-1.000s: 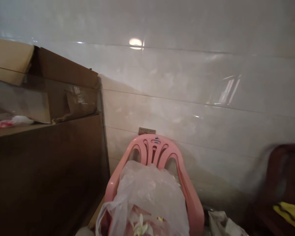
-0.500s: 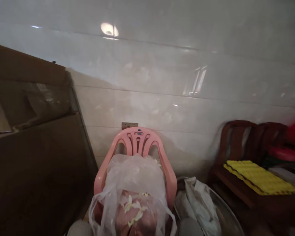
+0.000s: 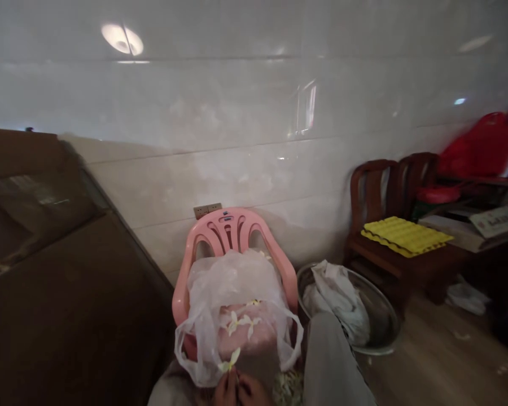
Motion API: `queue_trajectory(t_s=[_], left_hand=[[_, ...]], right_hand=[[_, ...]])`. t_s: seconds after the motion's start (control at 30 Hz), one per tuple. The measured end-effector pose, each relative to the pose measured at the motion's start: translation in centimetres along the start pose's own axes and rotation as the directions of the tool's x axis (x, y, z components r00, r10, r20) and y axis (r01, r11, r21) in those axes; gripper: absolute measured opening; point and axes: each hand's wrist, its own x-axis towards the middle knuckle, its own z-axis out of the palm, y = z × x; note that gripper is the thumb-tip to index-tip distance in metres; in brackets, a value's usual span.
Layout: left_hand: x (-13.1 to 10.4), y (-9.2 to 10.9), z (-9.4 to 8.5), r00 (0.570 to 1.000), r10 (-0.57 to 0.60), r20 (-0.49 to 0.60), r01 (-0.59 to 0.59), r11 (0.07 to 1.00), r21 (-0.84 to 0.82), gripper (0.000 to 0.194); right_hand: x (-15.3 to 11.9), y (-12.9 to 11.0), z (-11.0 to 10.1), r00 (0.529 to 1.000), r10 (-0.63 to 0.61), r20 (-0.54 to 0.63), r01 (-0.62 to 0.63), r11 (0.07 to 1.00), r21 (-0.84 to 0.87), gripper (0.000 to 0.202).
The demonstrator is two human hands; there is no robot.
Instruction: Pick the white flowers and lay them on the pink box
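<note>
At the bottom edge, my left hand (image 3: pixel 225 390) is closed in a pinch around a pale yellow-white flower (image 3: pixel 230 363), its petals pointing up past the fingertips. Close beside it, my right hand (image 3: pixel 252 390) has its fingers curled together; what lies between them is hidden. Beyond the hands stands a pink plastic armchair (image 3: pixel 275 254) with a translucent plastic bag (image 3: pixel 232 276) spread over its seat. Several similar loose flowers (image 3: pixel 241 323) lie on the pinkish front of the bag. A heap of pale plant pieces (image 3: pixel 288 388) shows low down, right of my hands.
Grey-trousered knees flank the hands, the right knee (image 3: pixel 332 361) most visible. To the right, a metal basin (image 3: pixel 383 316) holds a whitish sack (image 3: pixel 342 299). Beyond are wooden chairs (image 3: pixel 375 169) with a yellow egg tray (image 3: pixel 406 235). A large cardboard sheet (image 3: pixel 68 293) leans at left.
The view has swung right, showing more floor and the whole basin. My two hands and the pinched flower now show more plainly at the bottom, nearer to me than the flowers on the bag.
</note>
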Motion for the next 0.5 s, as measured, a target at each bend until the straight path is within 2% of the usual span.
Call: queue_trajectory(t_s=[0.1, 0.2, 0.37, 0.5], left_hand=[[0.9, -0.2, 1.0, 0.997, 0.041, 0.073, -0.032, 0.991, -0.127, 0.062], [1.0, -0.5, 1.7, 0.988, 0.092, 0.126, -0.073, 0.986, -0.149, 0.069], [0.3, -0.8, 2.0, 0.957, 0.178, 0.228, -0.176, 0.984, -0.027, 0.057], [0.6, -0.8, 2.2, 0.95, 0.212, 0.23, -0.21, 0.977, -0.033, 0.05]], right_hand=[[0.5, 0.5, -0.9, 1.0, 0.0, 0.026, 0.0, 1.0, -0.02, 0.018], [0.2, 1.1, -1.7, 1.0, -0.004, 0.021, 0.004, 1.0, -0.024, 0.023], [-0.4, 1.6, -2.5, 0.996, -0.065, 0.059, 0.066, 0.998, -0.021, 0.034], [-0.1, 1.4, -2.7, 0.993, -0.084, 0.084, 0.09, 0.993, -0.07, 0.043]])
